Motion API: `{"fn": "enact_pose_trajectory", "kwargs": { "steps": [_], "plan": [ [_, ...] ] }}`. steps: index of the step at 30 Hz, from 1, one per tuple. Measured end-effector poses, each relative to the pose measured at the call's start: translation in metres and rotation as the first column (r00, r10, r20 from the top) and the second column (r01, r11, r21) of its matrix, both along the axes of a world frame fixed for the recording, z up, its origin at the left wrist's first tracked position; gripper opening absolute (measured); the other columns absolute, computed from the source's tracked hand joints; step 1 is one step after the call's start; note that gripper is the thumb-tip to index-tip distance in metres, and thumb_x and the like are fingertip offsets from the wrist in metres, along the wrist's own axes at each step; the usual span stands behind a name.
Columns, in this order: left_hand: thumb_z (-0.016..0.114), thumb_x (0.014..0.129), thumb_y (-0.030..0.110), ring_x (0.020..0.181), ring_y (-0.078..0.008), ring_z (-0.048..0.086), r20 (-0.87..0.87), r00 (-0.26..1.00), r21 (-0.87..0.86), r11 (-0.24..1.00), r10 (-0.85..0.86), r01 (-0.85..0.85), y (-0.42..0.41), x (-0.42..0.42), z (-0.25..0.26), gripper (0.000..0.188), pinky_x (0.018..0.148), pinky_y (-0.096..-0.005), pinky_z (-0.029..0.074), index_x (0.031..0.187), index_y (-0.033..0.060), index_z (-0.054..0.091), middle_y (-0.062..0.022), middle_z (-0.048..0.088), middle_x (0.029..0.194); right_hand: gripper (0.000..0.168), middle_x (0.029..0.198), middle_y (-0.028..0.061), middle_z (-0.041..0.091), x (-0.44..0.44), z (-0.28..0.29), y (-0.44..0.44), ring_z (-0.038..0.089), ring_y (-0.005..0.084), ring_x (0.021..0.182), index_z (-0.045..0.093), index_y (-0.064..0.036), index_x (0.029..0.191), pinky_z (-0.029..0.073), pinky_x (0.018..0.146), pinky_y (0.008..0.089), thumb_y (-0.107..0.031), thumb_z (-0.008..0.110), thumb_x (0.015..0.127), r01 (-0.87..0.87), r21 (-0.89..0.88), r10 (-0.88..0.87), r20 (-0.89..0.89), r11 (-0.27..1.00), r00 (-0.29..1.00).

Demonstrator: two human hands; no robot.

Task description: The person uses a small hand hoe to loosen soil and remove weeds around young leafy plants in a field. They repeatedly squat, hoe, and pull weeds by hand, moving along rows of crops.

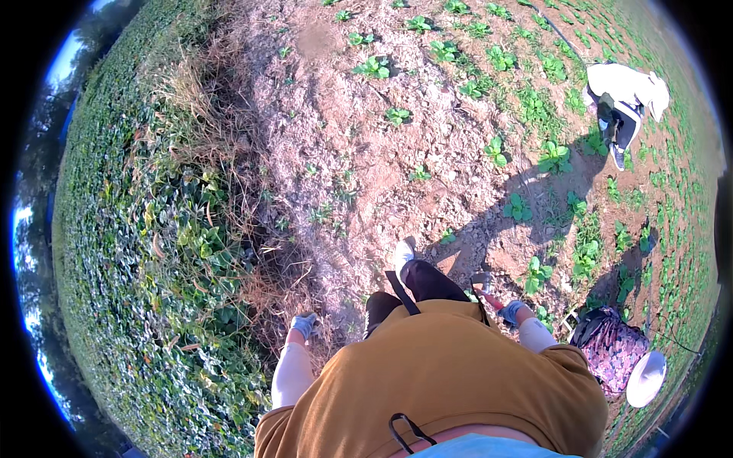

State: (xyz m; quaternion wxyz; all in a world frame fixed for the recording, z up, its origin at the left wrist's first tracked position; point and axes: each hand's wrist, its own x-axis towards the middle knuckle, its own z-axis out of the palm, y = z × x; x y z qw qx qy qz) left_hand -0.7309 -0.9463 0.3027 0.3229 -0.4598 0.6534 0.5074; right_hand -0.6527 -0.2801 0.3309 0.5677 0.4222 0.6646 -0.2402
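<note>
My left hand (305, 325), in a grey-blue glove, hangs beside dry grass at the field's edge; nothing can be made out in it. On the other side of my body, my gloved right hand (511, 312) is closed around the red handle of a hand tool (491, 300). The tool's head lies in shadow, so its exact kind is unclear. Ahead of my feet, young leafy green plants (397, 116) grow in dry, crumbly soil. One leafy plant (537, 275) stands just beyond the tool.
A dense leafy crop (189, 286) borders my left side, edged by dry grass (194, 97). A person in white (621, 86) bends among the plants at upper right. Another person in a patterned top (613, 352), with a pale hat, is close at my right. Young plants run in rows.
</note>
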Motion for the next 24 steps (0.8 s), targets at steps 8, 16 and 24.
{"fn": "enact_pose_trajectory", "kwargs": {
  "steps": [8, 16, 24],
  "plan": [
    [0.062, 0.084, 0.018, 0.054, -0.0116, 0.055, -0.294, 0.934, 0.062, 0.971, -0.205, 0.233, 0.037, -0.210, -0.010, 0.018, 0.049, -0.0281, 0.047, 0.098, 0.0074, 0.064, -0.0044, 0.066, 0.075, 0.042, 0.067, 0.0098, 0.062, -0.261, 0.048, -0.043, 0.059, 0.0182, 0.056, 0.063, -0.004, 0.091, 0.048, 0.050, 0.0332, -0.045, 0.059, 0.082, -0.117, -0.113, 0.037, -0.548, 0.987, 0.836],
    [0.064, 0.082, 0.014, 0.061, -0.0161, 0.060, -0.149, 0.893, 0.093, 0.893, -0.425, 0.441, 0.010, -0.396, -0.032, 0.014, 0.048, -0.0313, 0.047, 0.095, 0.0072, 0.064, -0.0077, 0.066, 0.079, 0.044, 0.074, 0.0119, 0.061, -0.326, 0.042, -0.083, 0.060, 0.0242, 0.052, 0.055, 0.000, 0.101, 0.054, 0.047, 0.0395, -0.040, 0.058, 0.084, 0.355, -0.181, -0.397, -0.484, 0.917, 0.780],
    [0.068, 0.080, 0.023, 0.054, -0.0129, 0.054, -0.236, 0.784, 0.113, 0.785, -0.574, 0.609, 0.054, -0.575, -0.014, 0.021, 0.048, -0.0281, 0.043, 0.090, 0.0051, 0.064, -0.0043, 0.063, 0.071, 0.042, 0.078, 0.0083, 0.063, -0.252, 0.003, -0.111, 0.061, 0.0222, 0.058, 0.060, -0.002, 0.097, 0.051, 0.059, 0.0382, -0.042, 0.055, 0.086, 0.418, 0.011, -0.411, -0.159, 0.908, 0.897]
  ]
}}
